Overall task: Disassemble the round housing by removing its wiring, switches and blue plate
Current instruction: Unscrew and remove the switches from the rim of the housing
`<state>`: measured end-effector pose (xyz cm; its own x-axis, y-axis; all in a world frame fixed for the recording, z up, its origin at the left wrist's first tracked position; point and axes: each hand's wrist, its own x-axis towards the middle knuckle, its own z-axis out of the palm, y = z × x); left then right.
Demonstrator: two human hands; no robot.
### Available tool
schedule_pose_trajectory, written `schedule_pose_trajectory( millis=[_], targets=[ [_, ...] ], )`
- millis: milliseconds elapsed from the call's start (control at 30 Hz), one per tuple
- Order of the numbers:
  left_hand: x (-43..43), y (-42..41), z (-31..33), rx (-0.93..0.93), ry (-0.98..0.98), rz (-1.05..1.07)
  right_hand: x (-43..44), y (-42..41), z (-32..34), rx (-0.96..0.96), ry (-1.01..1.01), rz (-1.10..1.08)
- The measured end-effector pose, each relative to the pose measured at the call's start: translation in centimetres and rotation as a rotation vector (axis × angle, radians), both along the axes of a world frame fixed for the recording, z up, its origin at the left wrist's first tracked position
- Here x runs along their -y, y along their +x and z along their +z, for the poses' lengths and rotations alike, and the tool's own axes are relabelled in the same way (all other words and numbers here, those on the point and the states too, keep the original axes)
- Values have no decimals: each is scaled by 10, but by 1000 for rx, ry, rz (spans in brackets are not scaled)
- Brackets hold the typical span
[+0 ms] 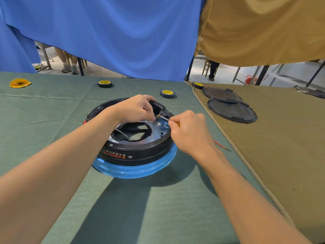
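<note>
Housing sits mid-table on green cloth, open side up, lower rim in blue wrap. Side wall has a row of red Chinese chars, upside down from here and too small to read, w/ a white CCC mark at the row's right end. Inside lies the blue plate, shiny, w/ a white wire crossing its centre hole.

L hand reaches over the housing, fingertips pinching a small brass terminal next to a black switch block on the far rim. R hand is curled round a tool. Its thin metal shaft points at the terminal, and a bit of yellow handle shows by the knuckles.

Red wire lies loose on the cloth, right of the housing. Tape rolls sit further back w/ yellow labels, print illegible. Two black lids overlap on the tan cloth.
</note>
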<state>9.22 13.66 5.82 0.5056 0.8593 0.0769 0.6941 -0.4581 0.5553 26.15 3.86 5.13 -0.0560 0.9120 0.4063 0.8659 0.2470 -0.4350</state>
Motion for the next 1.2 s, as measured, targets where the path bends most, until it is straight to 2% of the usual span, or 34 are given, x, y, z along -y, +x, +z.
schedule_pose_trajectory(
  millis=[133, 233, 333, 533, 800, 933, 1133, 1200],
  targets=[
    [0, -3, 2, 20, -29, 13, -5, 15, 3, -95, -46, 33],
    [3, -3, 3, 72, -41, 23, -4, 22, -1, -196, -47, -45],
    [7, 0, 4, -25, 13, 23, 2, 25, -3, -281, -43, -77],
    [19, 0, 12, -289, 138, 51, 3, 23, -4, -277, -40, -29],
    [52, -53, 14, -313, 292, 258, -7, -7, 9, -82, -120, 189],
    [67, -82, -4, -163, 362, 403, -12, -24, 13, 34, -165, 204],
    [68, -94, -33, 278, 160, 434, -21, -55, 15, 92, -328, 260],
    [66, -95, -36, 361, 133, 423, -25, -65, 13, 84, -337, 249]
  ],
)
